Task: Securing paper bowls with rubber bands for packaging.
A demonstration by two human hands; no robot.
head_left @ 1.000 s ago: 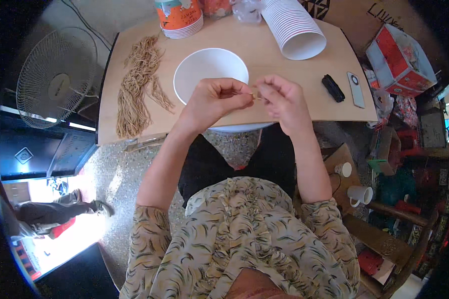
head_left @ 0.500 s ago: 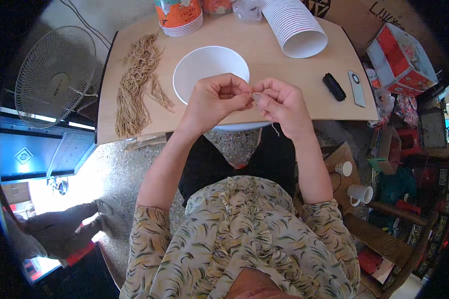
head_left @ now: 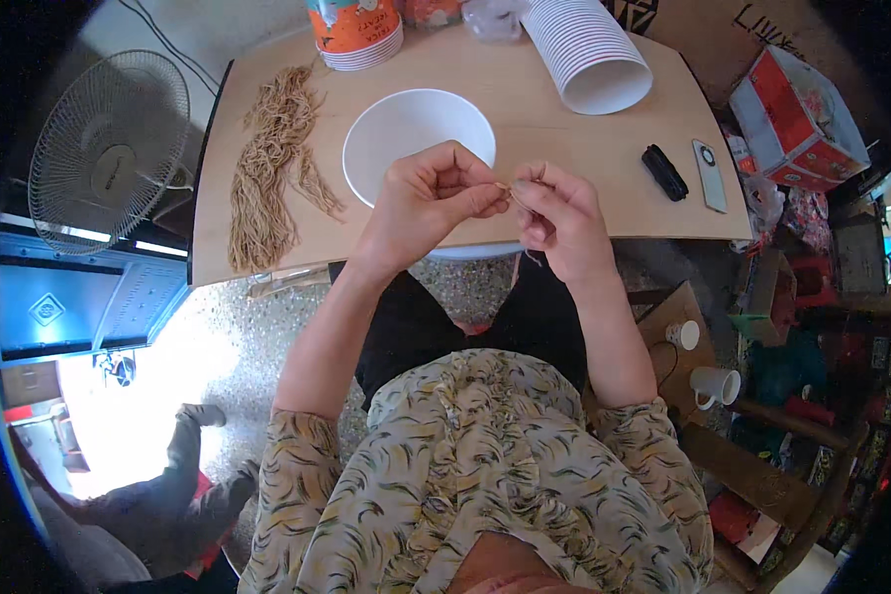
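Note:
Both my hands meet in front of me over the near edge of the table, at the near rim of a white paper bucket [head_left: 416, 121]. My left hand [head_left: 431, 203] is closed, with thumb and forefinger pinching a thin tan string [head_left: 506, 188]. On the other side, my right hand [head_left: 564, 218] is closed too and pinches the same string. A loose end shows below the right hand; the part between the fingertips is too small to make out. To the left, a bundle of wavy tan strings [head_left: 267, 183] lies on the table [head_left: 544, 148].
At the back stand an orange-and-white bucket [head_left: 358, 35] and a tilted stack of white buckets [head_left: 589, 54]. A black case [head_left: 664, 173] and a pale flat device [head_left: 709, 176] lie at right. A fan [head_left: 109, 153] stands left; another person's legs [head_left: 183, 485] are lower left. Mugs [head_left: 715, 386] sit lower right.
My right hand has turned and shifted slightly, with its fingertips drawn a little away from the left ones. At lower left, the other person's legs have moved nearer to me.

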